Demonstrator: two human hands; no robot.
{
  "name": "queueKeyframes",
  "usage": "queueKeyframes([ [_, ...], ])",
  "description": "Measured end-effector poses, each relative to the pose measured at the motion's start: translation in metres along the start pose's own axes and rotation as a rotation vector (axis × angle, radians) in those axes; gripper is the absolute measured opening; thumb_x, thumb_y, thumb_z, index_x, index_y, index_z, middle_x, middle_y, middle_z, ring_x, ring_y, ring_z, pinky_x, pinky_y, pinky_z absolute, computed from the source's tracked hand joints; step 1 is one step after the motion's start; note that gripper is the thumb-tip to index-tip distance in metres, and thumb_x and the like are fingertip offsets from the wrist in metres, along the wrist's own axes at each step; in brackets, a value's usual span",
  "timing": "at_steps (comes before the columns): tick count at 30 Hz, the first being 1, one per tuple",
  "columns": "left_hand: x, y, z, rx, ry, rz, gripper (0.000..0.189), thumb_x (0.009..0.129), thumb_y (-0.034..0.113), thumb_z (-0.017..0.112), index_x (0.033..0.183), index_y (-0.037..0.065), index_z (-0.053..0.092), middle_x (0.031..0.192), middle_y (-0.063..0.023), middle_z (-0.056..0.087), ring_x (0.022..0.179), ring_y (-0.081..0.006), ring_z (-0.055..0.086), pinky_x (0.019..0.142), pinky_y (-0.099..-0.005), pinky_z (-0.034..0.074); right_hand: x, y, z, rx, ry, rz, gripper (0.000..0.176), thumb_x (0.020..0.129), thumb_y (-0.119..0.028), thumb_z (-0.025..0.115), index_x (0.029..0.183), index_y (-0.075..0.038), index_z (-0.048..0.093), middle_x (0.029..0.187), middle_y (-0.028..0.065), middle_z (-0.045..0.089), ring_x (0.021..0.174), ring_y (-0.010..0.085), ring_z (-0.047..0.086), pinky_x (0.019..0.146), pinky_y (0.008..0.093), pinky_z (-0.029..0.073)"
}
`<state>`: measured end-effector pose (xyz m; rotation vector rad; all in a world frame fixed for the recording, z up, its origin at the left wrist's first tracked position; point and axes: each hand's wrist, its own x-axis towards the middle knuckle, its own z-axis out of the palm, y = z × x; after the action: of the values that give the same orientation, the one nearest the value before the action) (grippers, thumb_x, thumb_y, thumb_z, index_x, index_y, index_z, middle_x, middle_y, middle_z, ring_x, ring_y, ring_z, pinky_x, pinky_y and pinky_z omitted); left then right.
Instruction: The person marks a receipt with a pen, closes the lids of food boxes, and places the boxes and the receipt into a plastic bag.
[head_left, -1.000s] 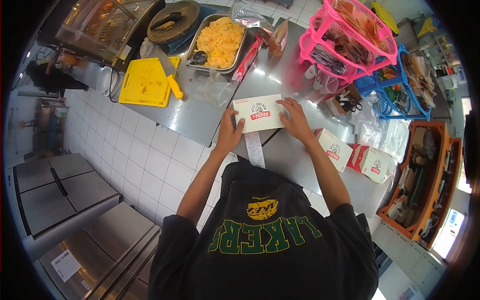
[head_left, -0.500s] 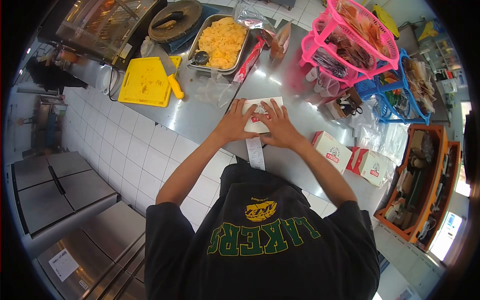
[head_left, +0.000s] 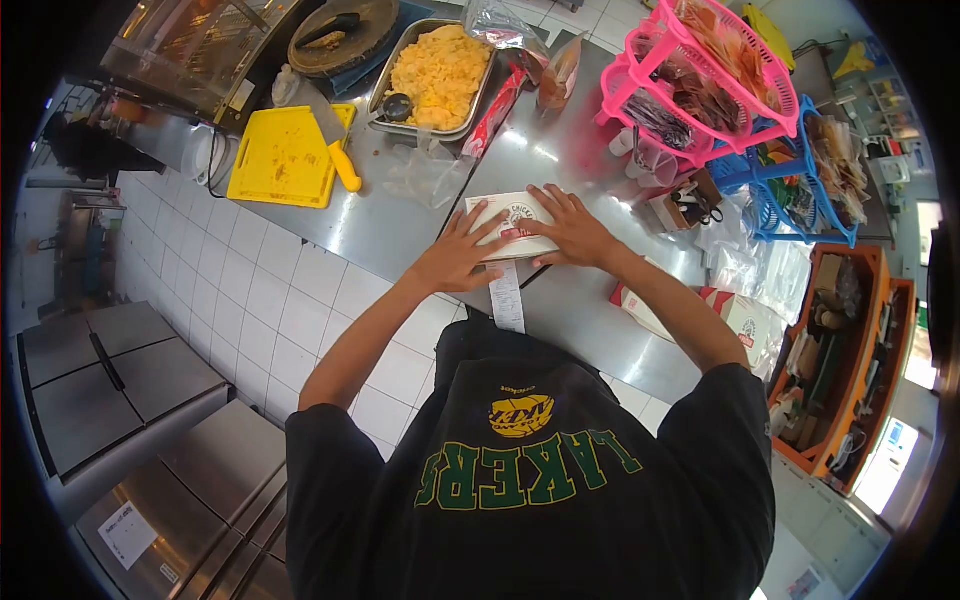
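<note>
A white cardboard takeaway box (head_left: 488,208) with a red and black chicken print sits at the near edge of the steel table, between my two hands. My left hand (head_left: 460,250) holds its left side, fingers spread over the top and thumb at the near edge. My right hand (head_left: 572,232) grips the right side, its fingers across the top and covering part of the print. A printed paper receipt (head_left: 507,300) sticks out below the box and hangs over the table edge.
Left on the steel table (head_left: 395,240) are a yellow cutting board (head_left: 280,165), a knife (head_left: 343,165) and a tray of yellow food (head_left: 440,75) with a scoop. Right are pink baskets (head_left: 690,95), blue baskets (head_left: 800,165) and more printed boxes (head_left: 735,315), partly behind my right arm.
The box has turned slightly and shifted a little left between my hands. My right hand has moved right and flattened over its side, and my right forearm now covers part of the other boxes.
</note>
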<state>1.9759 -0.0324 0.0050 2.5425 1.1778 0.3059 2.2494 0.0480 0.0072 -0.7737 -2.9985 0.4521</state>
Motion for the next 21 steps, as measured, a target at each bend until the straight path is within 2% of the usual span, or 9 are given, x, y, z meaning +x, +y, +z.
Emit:
queueKeyframes([
  [1,-0.002,-0.002,0.011,-0.001,-0.002,0.005,0.062,0.093,0.032,0.064,0.151,0.026,0.042,0.162,-0.0114,0.027,0.149,-0.0470,0.018,0.119,-0.0557,0.026,-0.002,-0.001,0.005,-0.058,0.149,-0.026,0.082,0.078,-0.050,0.075,0.149,-0.029,0.041,0.158,0.0207,0.027,0.141,0.0461,0.030,0.112,0.0591,0.033],
  [4,-0.005,-0.006,0.038,0.059,0.097,-0.024,0.058,0.095,0.031,0.062,0.150,0.035,0.043,0.162,-0.0061,0.028,0.150,-0.0383,0.021,0.115,-0.0610,0.029,0.001,-0.003,0.005,-0.184,0.030,0.043,0.096,0.070,-0.050,0.080,0.153,-0.034,0.034,0.163,0.0211,0.019,0.140,0.0455,0.031,0.111,0.0610,0.032],
  [7,-0.006,-0.009,0.044,0.048,0.160,0.021,0.059,0.093,0.030,0.066,0.149,0.028,0.046,0.160,-0.0084,0.033,0.150,-0.0367,0.022,0.115,-0.0562,0.032,0.021,-0.010,0.003,-0.201,-0.002,0.049,0.103,0.066,-0.046,0.082,0.155,-0.029,0.033,0.157,0.0234,0.028,0.137,0.0443,0.037,0.109,0.0598,0.033],
  [9,-0.005,-0.011,0.044,-0.124,0.256,-0.053,0.063,0.089,0.020,0.071,0.147,0.012,0.048,0.157,-0.0142,0.038,0.147,-0.0400,0.030,0.116,-0.0470,0.034,0.041,-0.018,0.003,-0.151,0.008,0.074,0.104,0.066,-0.045,0.082,0.155,-0.028,0.033,0.153,0.0242,0.033,0.135,0.0437,0.039,0.108,0.0596,0.033],
  [10,-0.004,-0.006,0.045,-0.122,0.248,-0.038,0.063,0.089,0.020,0.071,0.147,0.012,0.048,0.157,-0.0142,0.038,0.147,-0.0400,0.030,0.116,-0.0470,0.034,0.050,-0.019,0.003,-0.100,0.019,0.064,0.104,0.065,-0.044,0.082,0.155,-0.026,0.032,0.149,0.0250,0.038,0.132,0.0431,0.042,0.108,0.0594,0.034],
  [12,-0.007,0.012,0.053,-0.491,0.602,-0.457,0.062,0.091,0.016,0.069,0.148,0.008,0.045,0.156,-0.0208,0.036,0.142,-0.0416,0.037,0.109,-0.0441,0.042,0.057,-0.018,0.001,-0.087,0.023,0.080,0.098,0.068,-0.045,0.079,0.154,-0.026,0.035,0.144,0.0252,0.041,0.132,0.0412,0.041,0.108,0.0586,0.031],
  [13,-0.011,0.016,0.060,-0.431,0.652,-0.449,0.058,0.092,0.010,0.067,0.146,0.008,0.047,0.152,-0.0258,0.041,0.135,-0.0429,0.046,0.102,-0.0430,0.048,0.057,-0.017,0.002,-0.086,0.033,0.074,0.098,0.068,-0.044,0.079,0.154,-0.026,0.035,0.144,0.0250,0.041,0.132,0.0412,0.042,0.108,0.0583,0.032],
  [17,-0.022,0.012,0.067,-0.442,0.596,-0.472,0.054,0.094,0.007,0.065,0.145,0.010,0.049,0.138,-0.0267,0.055,0.129,-0.0400,0.054,0.097,-0.0420,0.051,0.055,-0.017,0.010,-0.086,0.065,0.054,0.098,0.066,-0.040,0.080,0.153,-0.028,0.036,0.141,0.0253,0.044,0.130,0.0420,0.043,0.106,0.0593,0.033],
  [21,-0.013,0.025,0.075,-0.500,0.709,-0.534,0.045,0.094,0.007,0.064,0.139,0.008,0.055,0.138,-0.0218,0.057,0.114,-0.0413,0.061,0.092,-0.0421,0.051,0.058,-0.015,0.003,-0.127,0.040,0.109,0.094,0.070,-0.044,0.078,0.153,-0.027,0.037,0.140,0.0271,0.044,0.131,0.0421,0.041,0.107,0.0567,0.031],
])
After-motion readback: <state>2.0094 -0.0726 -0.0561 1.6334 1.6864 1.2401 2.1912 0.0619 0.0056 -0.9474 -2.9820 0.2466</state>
